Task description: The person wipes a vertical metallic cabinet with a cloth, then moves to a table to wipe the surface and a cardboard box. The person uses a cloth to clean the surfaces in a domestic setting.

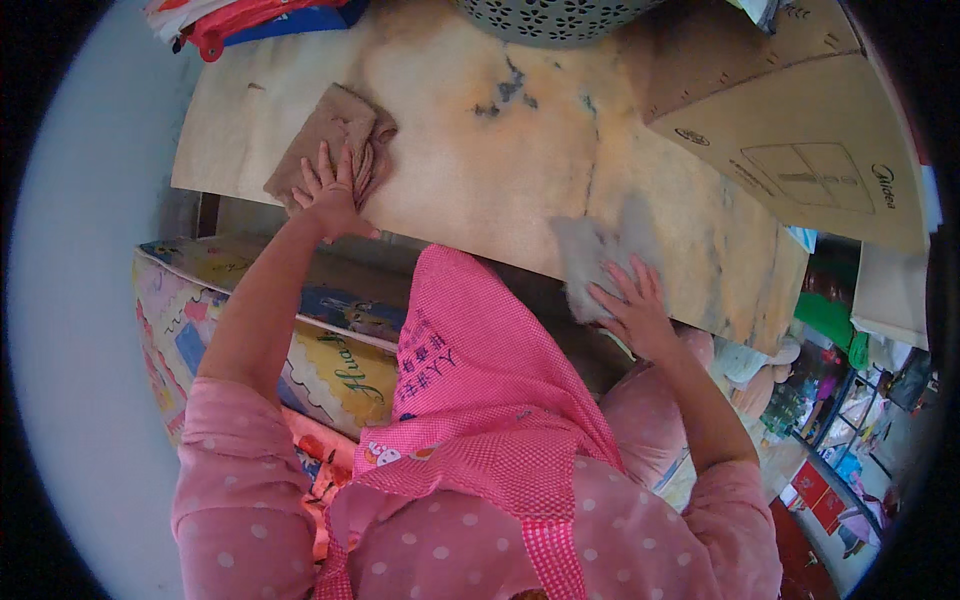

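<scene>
My left hand (334,202) lies with spread fingers on the near edge of a folded brown cloth (322,135), which rests on the left part of a stained, light wooden board or tabletop (450,150). Near the board's front edge, my right hand (634,304) is over a thin greyish cloth (589,247). That cloth is blurred and partly hangs past the edge. The fingers of my right hand look spread on top of it; whether they pinch it is not clear.
A large cardboard box (810,150) stands at the back right. A grey-green perforated plastic basket (555,19) sits at the back, red and blue bags (262,22) at the back left. Below the board is a patterned padded item (337,345). A pale wall (82,225) runs along the left.
</scene>
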The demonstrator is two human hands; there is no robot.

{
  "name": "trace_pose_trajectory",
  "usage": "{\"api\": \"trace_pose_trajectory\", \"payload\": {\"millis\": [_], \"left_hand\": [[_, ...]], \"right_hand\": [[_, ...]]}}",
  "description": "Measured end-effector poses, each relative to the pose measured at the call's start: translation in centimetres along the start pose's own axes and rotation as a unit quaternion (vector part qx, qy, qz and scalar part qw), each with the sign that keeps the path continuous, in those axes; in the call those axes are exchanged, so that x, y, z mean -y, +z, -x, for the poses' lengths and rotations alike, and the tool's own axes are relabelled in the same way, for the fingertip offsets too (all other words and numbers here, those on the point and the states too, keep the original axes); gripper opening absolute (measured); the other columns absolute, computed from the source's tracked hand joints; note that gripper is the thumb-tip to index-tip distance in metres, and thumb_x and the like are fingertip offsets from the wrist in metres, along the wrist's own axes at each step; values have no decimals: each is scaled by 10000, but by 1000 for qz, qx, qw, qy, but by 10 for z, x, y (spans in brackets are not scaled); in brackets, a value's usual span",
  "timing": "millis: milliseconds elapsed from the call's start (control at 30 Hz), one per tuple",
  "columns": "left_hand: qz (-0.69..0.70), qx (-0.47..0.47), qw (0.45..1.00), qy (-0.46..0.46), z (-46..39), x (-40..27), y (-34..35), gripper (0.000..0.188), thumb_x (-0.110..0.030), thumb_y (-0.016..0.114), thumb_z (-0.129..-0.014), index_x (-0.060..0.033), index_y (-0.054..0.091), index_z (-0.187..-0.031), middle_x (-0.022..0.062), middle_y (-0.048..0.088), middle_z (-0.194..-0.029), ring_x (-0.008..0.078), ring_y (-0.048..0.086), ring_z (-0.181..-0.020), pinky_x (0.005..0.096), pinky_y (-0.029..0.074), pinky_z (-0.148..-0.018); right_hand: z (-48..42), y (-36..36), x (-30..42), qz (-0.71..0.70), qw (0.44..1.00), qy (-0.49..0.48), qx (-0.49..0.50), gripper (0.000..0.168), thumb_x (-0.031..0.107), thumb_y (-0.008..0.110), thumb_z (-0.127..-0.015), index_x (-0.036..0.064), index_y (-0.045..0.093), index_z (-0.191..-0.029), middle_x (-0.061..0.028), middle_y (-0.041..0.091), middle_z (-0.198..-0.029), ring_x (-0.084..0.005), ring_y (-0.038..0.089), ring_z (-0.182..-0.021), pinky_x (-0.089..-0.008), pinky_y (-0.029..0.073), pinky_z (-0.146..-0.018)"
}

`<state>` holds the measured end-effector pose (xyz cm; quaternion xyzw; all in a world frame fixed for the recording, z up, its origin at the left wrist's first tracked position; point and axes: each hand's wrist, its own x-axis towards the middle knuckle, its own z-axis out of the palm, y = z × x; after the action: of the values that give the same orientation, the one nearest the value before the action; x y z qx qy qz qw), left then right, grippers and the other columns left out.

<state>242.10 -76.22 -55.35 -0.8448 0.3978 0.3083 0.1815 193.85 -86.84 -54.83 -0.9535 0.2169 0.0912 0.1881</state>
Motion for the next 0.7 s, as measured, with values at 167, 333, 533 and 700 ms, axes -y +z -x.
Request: {"api": "trace_pose_trajectory", "payload": {"millis": [167,333,533,700], "left_hand": [[-8,3,1000,2,0,-7,-1,1555,-515,890,-402,-146,-165,-1484,150,-285,-1518,482,-189,-1379,723,81,-1030],[-7,-6,1000,3,-2,-4,1,1556,-518,891,-406,-149,-171,-1482,140,-282,-1521,462,-201,-1384,728,70,-1028],[-1,-1,1000,-10,-7,2,4,1576,-490,907,-388,-181,-189,-1478,132,-278,-1523,449,-214,-1384,731,69,-1027],[-12,-6,1000,-12,-6,-1,3,1544,-438,906,-420,-192,-190,-1478,152,-266,-1526,456,-221,-1380,727,64,-1027]], "right_hand": [[31,6,-18,23,1000,-2,6,527,364,711,-769,292,562,-1270,-70,306,-1468,-379,175,-1388,-574,174,-1087],[8,12,-19,30,996,-73,-41,586,374,745,-726,261,560,-1271,-100,314,-1446,-407,192,-1365,-603,185,-1046],[-63,-8,-1,38,996,-53,-61,615,429,695,-762,298,497,-1330,-73,325,-1454,-359,214,-1369,-580,193,-1069],[-147,-7,-8,64,985,5,-158,622,459,603,-836,227,429,-1386,-95,301,-1477,-370,203,-1376,-557,176,-1088]]}}
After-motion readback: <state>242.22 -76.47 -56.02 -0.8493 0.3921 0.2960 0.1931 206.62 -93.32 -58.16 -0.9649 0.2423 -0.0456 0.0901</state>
